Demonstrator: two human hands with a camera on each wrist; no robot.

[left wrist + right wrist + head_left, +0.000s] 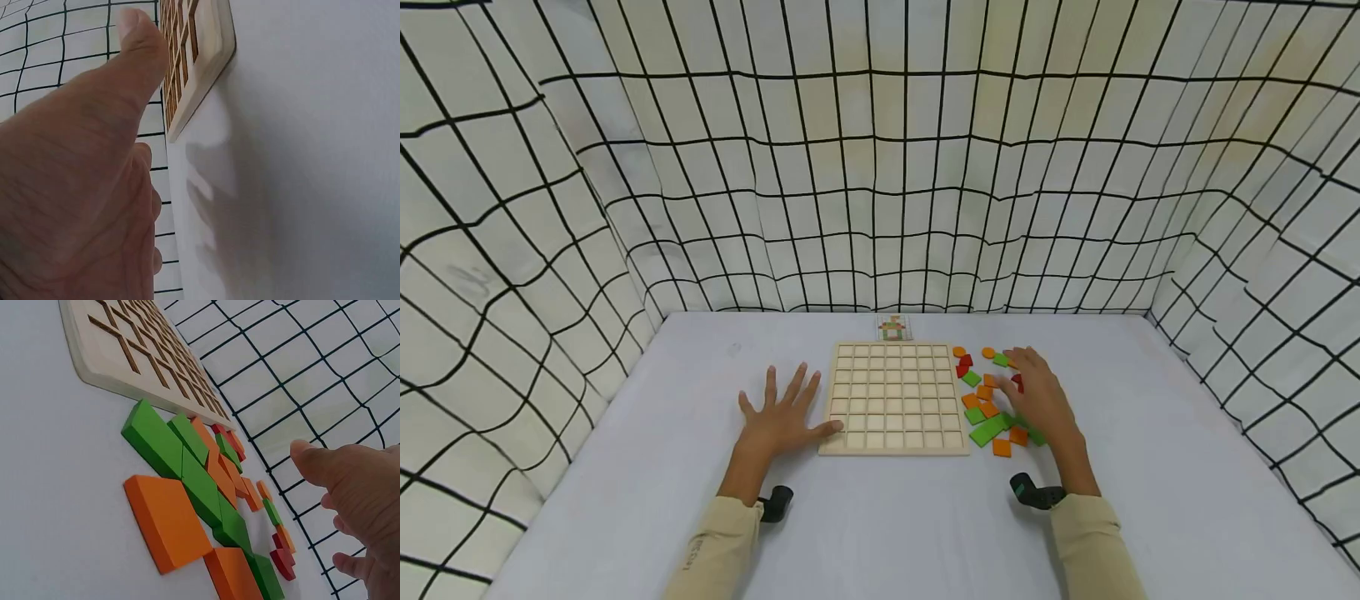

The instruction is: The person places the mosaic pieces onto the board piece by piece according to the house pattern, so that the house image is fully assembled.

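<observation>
A pale wooden grid board lies flat on the white table. My left hand is at its left side, fingers spread, the thumb over the lower left corner; whether it touches the wood I cannot tell. Orange, green and red wooden pieces are scattered along the board's right side, among them a long green piece and an orange square. Above these pieces hovers my right hand, fingers extended forward and nothing seen in its grasp. Part of the pile is hidden beneath it in the head view.
Behind the board's far edge lies a small picture card with a coloured pattern. White walls covered with black netting enclose the table at the back and both sides. A dark wrist camera is strapped to each forearm.
</observation>
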